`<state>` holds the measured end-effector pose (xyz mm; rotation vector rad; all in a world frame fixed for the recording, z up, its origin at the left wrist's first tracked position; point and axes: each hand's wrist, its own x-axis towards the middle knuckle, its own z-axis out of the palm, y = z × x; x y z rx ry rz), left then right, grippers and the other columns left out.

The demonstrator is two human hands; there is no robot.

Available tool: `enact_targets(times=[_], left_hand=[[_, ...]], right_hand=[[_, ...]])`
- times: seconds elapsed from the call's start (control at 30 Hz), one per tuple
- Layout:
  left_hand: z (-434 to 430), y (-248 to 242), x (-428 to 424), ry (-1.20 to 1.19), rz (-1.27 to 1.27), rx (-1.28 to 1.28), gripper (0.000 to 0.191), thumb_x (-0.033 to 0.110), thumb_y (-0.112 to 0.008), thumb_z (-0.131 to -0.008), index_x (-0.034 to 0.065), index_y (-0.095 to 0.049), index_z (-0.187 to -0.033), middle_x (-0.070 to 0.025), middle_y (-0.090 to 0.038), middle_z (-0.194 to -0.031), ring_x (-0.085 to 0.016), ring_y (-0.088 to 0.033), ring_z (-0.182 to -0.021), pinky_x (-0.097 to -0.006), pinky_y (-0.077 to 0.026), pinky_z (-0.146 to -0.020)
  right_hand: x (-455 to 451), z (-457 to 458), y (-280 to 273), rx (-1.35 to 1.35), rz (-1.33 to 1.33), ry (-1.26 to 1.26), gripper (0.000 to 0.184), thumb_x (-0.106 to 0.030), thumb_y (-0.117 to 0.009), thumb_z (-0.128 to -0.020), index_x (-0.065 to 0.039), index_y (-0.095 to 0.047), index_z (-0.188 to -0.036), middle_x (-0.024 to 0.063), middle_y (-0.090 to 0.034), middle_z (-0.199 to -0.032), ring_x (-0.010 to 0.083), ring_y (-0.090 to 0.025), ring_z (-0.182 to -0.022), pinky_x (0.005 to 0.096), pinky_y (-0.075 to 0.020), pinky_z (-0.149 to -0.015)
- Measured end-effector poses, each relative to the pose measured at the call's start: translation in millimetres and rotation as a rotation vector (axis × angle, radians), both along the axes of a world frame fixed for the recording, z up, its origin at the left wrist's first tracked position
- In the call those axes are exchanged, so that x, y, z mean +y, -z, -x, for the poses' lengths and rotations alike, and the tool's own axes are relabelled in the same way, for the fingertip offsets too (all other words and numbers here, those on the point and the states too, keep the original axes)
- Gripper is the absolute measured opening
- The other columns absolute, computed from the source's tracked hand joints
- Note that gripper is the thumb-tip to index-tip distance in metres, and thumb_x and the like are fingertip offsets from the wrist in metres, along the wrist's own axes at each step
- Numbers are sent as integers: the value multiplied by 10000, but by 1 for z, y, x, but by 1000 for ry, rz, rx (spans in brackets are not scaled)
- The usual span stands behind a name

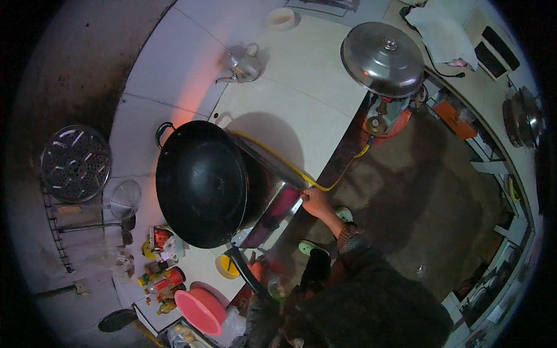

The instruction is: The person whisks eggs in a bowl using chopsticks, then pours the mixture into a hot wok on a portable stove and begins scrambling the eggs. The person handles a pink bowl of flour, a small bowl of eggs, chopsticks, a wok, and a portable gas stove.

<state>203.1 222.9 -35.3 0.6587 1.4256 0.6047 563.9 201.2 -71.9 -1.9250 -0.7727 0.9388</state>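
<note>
A black wok (pixel 202 185) with a loop grip and a long handle (pixel 246 269) sits on a gas stove (pixel 272 209) with a shiny front. My right hand (pixel 315 202) is at the front corner of the stove, its fingertips against the edge; what they grip is hidden. Partly behind the wok's long handle, my left hand (pixel 256 266) is near the counter edge, dark and half covered. From the stove a yellow gas hose (pixel 278 158) runs past my right hand to a brass regulator (pixel 376 125). A yellow bowl (pixel 227 266) stands beside the wok handle.
A large steel lid (pixel 383 58) rests above the regulator. On the counter (pixel 304 82) stand a metal teapot (pixel 241 65) and a white bowl (pixel 280 18). Sauce bottles (pixel 167 280) and a pink basin (pixel 200 311) are at lower left. A steamer plate (pixel 76 163) and strainer (pixel 126 199) hang on the wall.
</note>
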Motion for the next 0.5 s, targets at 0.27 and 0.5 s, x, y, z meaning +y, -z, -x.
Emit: enact_targets(times=[0.27,0.5], left_hand=[[-26,-20,5,40,6,123,564,79,-512,-882,40,-337,-1417,-141,-600,-1069,-176,-560,-752,-335,-498,-665],[-51,-30,10,154,1,125,501,113,-536,-903,39,-402,-1380,-90,-611,-1009,-150,-563,-755,-292,-493,-656]], right_hand=[[10,8,13,79,-108,7,168,-113,-521,-747,17,-620,-708,237,-616,-768,428,-599,-751,505,-458,-655],[23,-1,35,-39,-125,-36,111,-72,-562,-732,23,-616,-708,212,-606,-722,324,-607,-673,406,-445,-587]])
